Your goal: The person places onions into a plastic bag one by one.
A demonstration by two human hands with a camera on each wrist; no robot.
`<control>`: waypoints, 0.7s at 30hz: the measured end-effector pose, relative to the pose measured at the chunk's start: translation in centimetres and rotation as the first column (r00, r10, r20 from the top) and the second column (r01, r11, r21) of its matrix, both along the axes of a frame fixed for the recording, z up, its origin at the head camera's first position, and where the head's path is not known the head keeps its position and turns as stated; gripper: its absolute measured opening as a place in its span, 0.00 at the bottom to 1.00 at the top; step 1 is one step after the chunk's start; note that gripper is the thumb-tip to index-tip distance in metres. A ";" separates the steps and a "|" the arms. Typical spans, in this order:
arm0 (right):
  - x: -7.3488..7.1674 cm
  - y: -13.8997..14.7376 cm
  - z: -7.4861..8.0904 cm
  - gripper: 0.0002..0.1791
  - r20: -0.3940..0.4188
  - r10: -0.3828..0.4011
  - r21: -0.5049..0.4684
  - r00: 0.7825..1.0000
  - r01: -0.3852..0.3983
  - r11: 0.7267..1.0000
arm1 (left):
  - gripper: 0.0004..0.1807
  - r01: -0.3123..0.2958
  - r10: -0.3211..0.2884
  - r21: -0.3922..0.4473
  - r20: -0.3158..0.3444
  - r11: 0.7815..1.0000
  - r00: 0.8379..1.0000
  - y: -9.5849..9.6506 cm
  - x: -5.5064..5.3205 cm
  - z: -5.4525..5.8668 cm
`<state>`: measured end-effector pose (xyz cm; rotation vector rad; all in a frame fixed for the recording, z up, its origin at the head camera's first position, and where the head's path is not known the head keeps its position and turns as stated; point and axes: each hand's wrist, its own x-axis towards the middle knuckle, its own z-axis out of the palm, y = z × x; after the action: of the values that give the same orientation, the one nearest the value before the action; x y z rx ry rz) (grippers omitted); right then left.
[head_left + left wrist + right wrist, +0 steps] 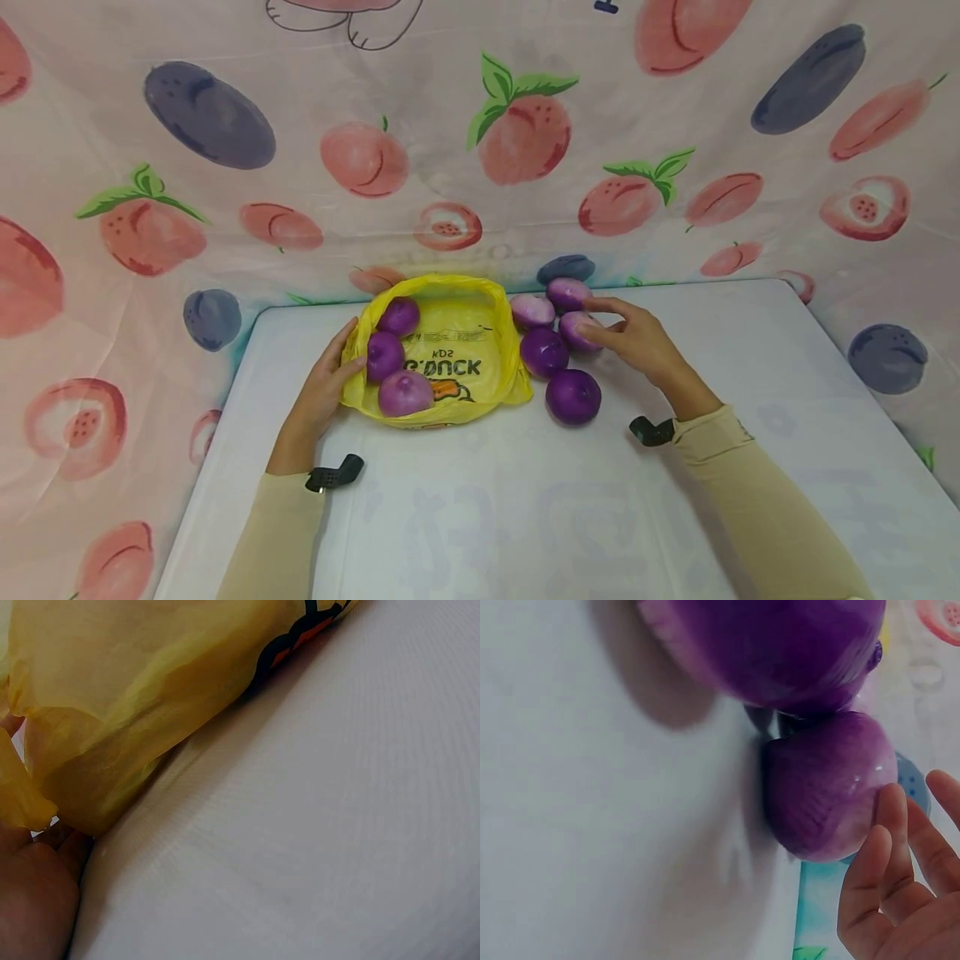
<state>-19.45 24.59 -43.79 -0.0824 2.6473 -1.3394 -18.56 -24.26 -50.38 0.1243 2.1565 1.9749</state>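
A yellow plastic bag [468, 412] lies with its mouth spread wide, dark lettering showing inside. Three red onions, one of them the onion [406, 393] at the front, sit along its left inner side. My left hand [321, 387] holds the bag's left rim, thumb over the edge and fingers outside. To the right of the bag is a cluster of several more red onions, with a dark one [573, 397] in front. My right hand [637, 340] reaches to the cluster's right side, fingertips right at an onion [829, 787], fingers parted and loosely bent.
The white-covered table [480, 517] ends just behind the bag and onions. A fruit-printed cloth [450, 108] hangs behind it. Dark wrist-worn devices, including the left one [335, 473], sit over beige sleeves [757, 492].
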 end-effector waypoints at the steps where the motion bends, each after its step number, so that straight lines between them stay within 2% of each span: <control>1: 0.0 0.0 -0.1 0.38 -0.001 -0.004 0.014 1.000 0.004 1.000 | 0.38 0.000 0.000 0.000 0.000 1.000 1.000 0.0 0.0 0.0; 6: -0.1 -0.1 -0.7 0.38 -0.001 -0.024 0.055 1.000 0.024 0.998 | 0.37 -0.001 0.001 0.005 -0.002 1.000 1.000 0.1 0.0 0.1; 21: -0.4 -0.3 -2.0 0.39 -0.009 -0.035 0.081 0.999 0.035 0.996 | 0.38 0.001 -0.001 0.006 0.018 1.000 1.000 0.1 0.1 0.4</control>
<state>-19.82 24.27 -45.76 -0.0309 2.7182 -1.2419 -18.41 -24.17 -50.01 0.1077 2.1389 1.9751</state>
